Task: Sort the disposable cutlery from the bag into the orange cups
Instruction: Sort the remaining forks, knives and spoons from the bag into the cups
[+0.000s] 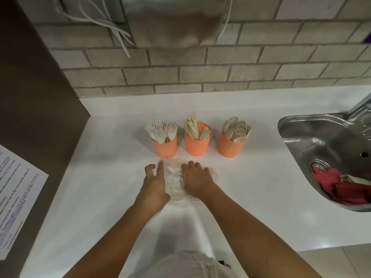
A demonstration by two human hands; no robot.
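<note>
Head view: bag (177, 198) flat on counter (100, 177), middle, just front of cups (197, 147). Left hand (153, 185) spread on it, right hand (195, 180) curled over it, pinch or not, can't tell. Best to hold mouth wide, pull one piece, match cup.

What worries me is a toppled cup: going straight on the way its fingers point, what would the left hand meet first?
Most likely the orange cup of forks, standing just beyond the fingers of the left hand; depth is unclear.
</note>
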